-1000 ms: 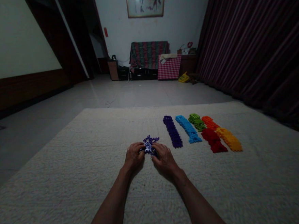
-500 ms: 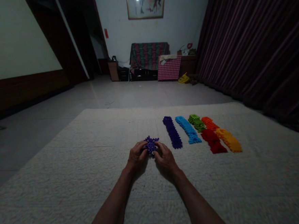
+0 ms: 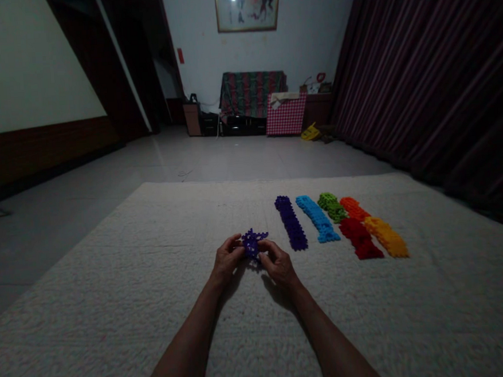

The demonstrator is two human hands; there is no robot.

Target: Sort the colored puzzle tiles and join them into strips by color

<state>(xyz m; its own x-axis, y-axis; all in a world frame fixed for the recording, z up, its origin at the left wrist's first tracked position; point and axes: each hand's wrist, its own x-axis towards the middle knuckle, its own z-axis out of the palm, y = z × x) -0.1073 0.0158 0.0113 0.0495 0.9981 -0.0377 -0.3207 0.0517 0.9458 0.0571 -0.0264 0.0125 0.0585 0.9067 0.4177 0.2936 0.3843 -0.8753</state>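
Note:
Between my hands is a small dark purple cluster of notched plastic building pieces, with spiky ends sticking up at its far side. My left hand pinches its left side with thumb and fingers. From the right, my right hand is closed on the cluster's near right side. How the pieces join is too small and dark to make out. Just right of my hands, a long row of dark purple pieces lies on the pale quilted mat.
Further right lie a blue row, a green group, an orange group, a red group and a yellow group. Beyond the mat are a tiled floor, covered furniture and a dark curtain.
The purple cluster has turned slightly between my hands. My left fingers have shifted a little back to the left and loosened around it. The coloured rows lie as before.

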